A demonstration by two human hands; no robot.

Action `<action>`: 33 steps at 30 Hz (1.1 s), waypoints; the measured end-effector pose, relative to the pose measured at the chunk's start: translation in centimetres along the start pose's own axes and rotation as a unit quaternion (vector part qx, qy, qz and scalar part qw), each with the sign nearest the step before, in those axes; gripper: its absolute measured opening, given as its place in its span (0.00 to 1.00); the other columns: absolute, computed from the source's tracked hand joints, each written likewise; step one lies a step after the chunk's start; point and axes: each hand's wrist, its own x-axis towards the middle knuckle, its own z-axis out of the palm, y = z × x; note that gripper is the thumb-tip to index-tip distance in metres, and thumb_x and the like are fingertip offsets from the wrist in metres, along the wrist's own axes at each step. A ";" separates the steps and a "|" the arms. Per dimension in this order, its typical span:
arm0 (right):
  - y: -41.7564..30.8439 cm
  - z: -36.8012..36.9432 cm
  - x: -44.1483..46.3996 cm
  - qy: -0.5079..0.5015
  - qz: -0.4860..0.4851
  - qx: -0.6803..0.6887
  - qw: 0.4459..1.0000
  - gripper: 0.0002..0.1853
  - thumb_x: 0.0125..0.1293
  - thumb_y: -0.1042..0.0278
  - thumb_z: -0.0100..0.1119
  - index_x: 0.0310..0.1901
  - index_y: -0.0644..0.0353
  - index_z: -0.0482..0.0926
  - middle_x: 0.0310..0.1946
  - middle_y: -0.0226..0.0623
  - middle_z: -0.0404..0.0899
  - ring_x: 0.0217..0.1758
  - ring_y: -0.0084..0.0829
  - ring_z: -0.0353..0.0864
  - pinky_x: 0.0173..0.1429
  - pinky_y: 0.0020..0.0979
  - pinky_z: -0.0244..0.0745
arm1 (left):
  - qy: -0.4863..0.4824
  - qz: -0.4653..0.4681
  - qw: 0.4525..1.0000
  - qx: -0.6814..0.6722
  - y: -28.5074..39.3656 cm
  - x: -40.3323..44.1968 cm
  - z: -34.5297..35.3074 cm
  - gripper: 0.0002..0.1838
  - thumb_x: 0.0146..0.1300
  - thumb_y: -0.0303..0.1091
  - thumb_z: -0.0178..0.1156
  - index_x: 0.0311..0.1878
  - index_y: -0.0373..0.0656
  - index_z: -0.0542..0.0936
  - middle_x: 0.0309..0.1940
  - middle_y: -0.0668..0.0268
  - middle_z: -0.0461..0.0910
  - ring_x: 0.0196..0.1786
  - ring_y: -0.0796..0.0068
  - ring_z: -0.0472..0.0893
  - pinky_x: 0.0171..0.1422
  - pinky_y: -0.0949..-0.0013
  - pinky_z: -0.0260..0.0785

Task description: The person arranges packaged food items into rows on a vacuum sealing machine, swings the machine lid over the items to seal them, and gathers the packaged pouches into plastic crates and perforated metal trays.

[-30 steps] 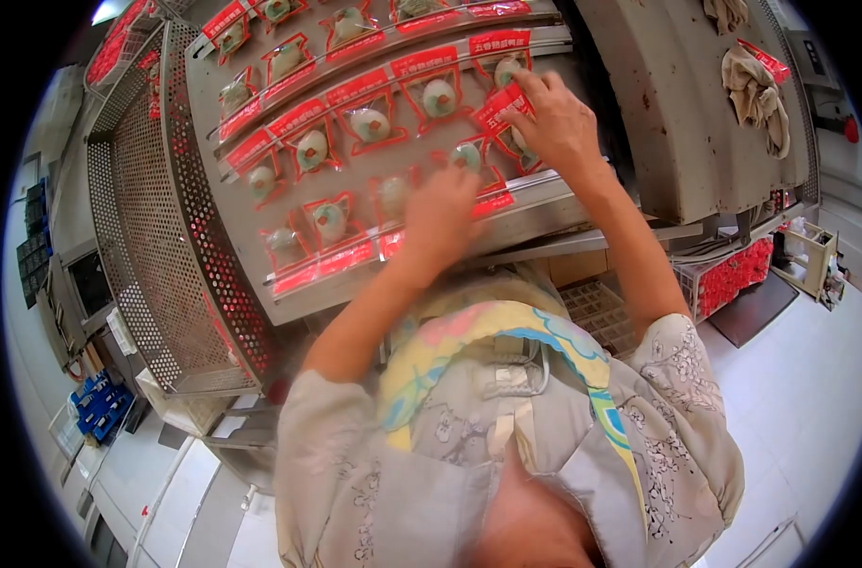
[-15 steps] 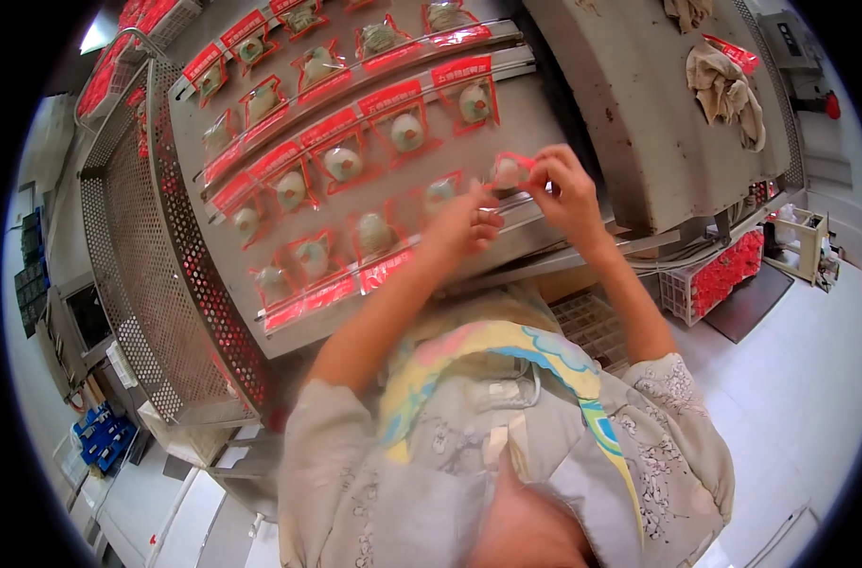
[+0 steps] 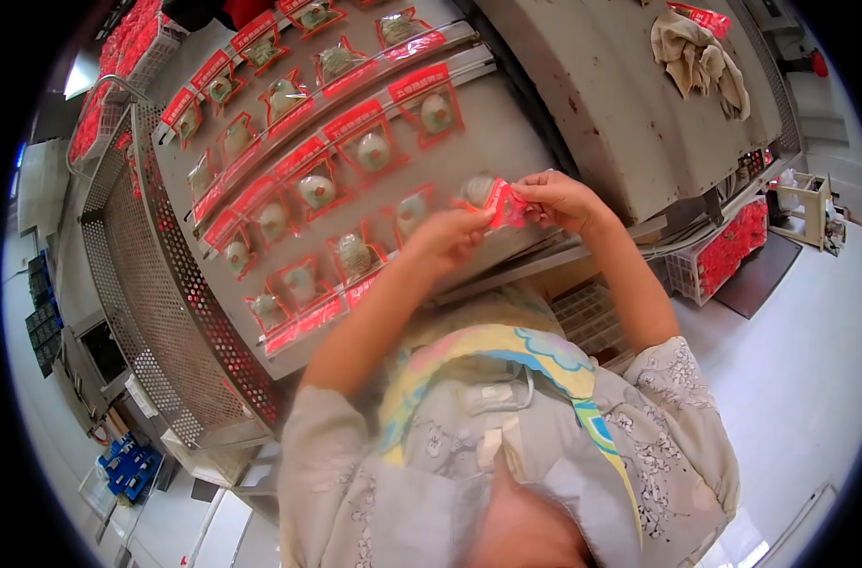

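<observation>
Between my hands is a clear and red egg pouch (image 3: 500,204), with a pale rounded egg showing at its far end. My right hand (image 3: 559,201) pinches the pouch's right edge. The fingers of my left hand (image 3: 450,239), slightly blurred, are closed at the pouch's near left side. Just left of that hand lies another bagged egg (image 3: 411,214) on the metal plate (image 3: 507,114). Further bagged eggs, such as this one (image 3: 370,151), lie in rows, their red printed ends over the metal bars (image 3: 289,133).
A metal lid (image 3: 582,104) with a crumpled cloth (image 3: 701,66) stands on the right. A perforated metal guard (image 3: 157,284) runs along the left. A crate of red pouches (image 3: 724,251) sits low at the right, and more red pouches (image 3: 133,47) are stacked far left.
The pouch has turned so its red end shows between my hands. My left hand has moved slightly left and down. The whole view has shifted, and a dark and red shape appears at the top.
</observation>
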 end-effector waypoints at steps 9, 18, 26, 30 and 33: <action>0.8 1.4 2.6 0.315 -0.394 -0.537 0.676 0.12 0.51 0.61 0.70 0.25 0.60 0.79 0.23 0.34 0.79 0.28 0.35 0.75 0.37 0.35 0.69 | 0.303 0.361 0.647 0.600 0.7 2.5 -1.8 0.20 0.50 0.35 0.69 0.41 0.35 0.72 0.24 0.59 0.79 0.27 0.63 0.79 0.31 0.63 0.68; -0.1 0.3 2.9 0.240 -0.186 -0.541 0.785 0.15 0.49 0.55 0.70 0.26 0.59 0.82 0.29 0.41 0.81 0.40 0.43 0.79 0.46 0.41 0.72 | 0.348 0.243 0.585 0.691 1.2 2.0 0.7 0.25 0.48 0.41 0.70 0.43 0.38 0.70 0.30 0.56 0.82 0.40 0.50 0.81 0.43 0.51 0.71; -1.0 0.1 4.6 0.241 -0.093 -0.513 0.819 0.13 0.54 0.54 0.65 0.30 0.56 0.84 0.34 0.43 0.83 0.42 0.46 0.81 0.48 0.40 0.74 | 0.384 0.277 0.616 0.630 0.7 2.6 -0.5 0.19 0.52 0.36 0.66 0.43 0.40 0.71 0.32 0.55 0.81 0.40 0.49 0.81 0.44 0.51 0.71; -0.8 -0.4 3.8 0.226 -0.118 -0.564 0.785 0.14 0.54 0.54 0.66 0.33 0.56 0.85 0.34 0.43 0.83 0.41 0.45 0.81 0.48 0.40 0.74 | 0.379 0.229 0.591 0.674 0.5 3.0 -0.1 0.17 0.52 0.35 0.65 0.42 0.41 0.72 0.31 0.55 0.81 0.40 0.49 0.81 0.43 0.50 0.71; -1.4 -0.5 3.4 0.202 -0.096 -0.533 0.816 0.13 0.54 0.55 0.66 0.34 0.56 0.85 0.33 0.43 0.83 0.41 0.43 0.82 0.47 0.40 0.74 | 0.375 0.245 0.572 0.687 0.2 2.2 0.8 0.16 0.51 0.36 0.66 0.40 0.42 0.73 0.32 0.57 0.80 0.40 0.51 0.80 0.43 0.51 0.71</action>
